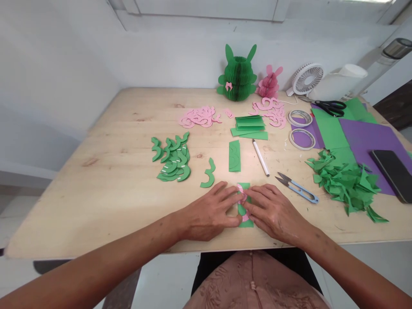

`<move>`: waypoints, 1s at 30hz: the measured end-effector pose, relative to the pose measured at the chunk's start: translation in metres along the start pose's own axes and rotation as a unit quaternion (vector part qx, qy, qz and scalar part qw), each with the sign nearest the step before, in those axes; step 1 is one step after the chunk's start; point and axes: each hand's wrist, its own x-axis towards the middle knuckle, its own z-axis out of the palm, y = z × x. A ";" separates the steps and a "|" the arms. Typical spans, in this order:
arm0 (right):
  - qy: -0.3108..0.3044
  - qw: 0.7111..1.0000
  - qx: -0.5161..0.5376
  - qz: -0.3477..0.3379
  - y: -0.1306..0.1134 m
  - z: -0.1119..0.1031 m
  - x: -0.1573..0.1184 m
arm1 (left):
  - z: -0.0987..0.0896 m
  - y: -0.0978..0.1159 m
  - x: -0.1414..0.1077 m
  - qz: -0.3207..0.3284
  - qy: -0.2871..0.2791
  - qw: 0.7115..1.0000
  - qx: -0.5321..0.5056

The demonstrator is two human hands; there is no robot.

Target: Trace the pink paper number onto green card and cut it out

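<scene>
A pink wavy paper cutout (246, 215) lies on a folded green paper strip (250, 223) close to the table's front edge. My left hand (209, 211) holds the cutout down from the left, fingertips at its upper part and thumb near its lower end. From the right, the bent fingers of my right hand (273, 210) press on the same cutout, partly hiding it. Just beyond them lies another green strip (234, 155) with a wavy outline drawn on it. A green wavy cutout (208, 175) rests to its left.
Left are piled green cutouts (175, 161) and pink cutouts (198, 116). Right lie a marker (260, 158), blue thread snips (299, 189), green scraps (346, 180), tape rolls (302, 139), a phone (393, 174) and black scissors (331, 107). Green (240, 79) and pink (269, 83) paper figures stand behind.
</scene>
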 end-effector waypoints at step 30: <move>0.009 0.999 -0.022 -0.030 0.005 0.004 -0.004 | 0.001 -0.005 -0.007 -0.010 -0.047 0.998 -0.043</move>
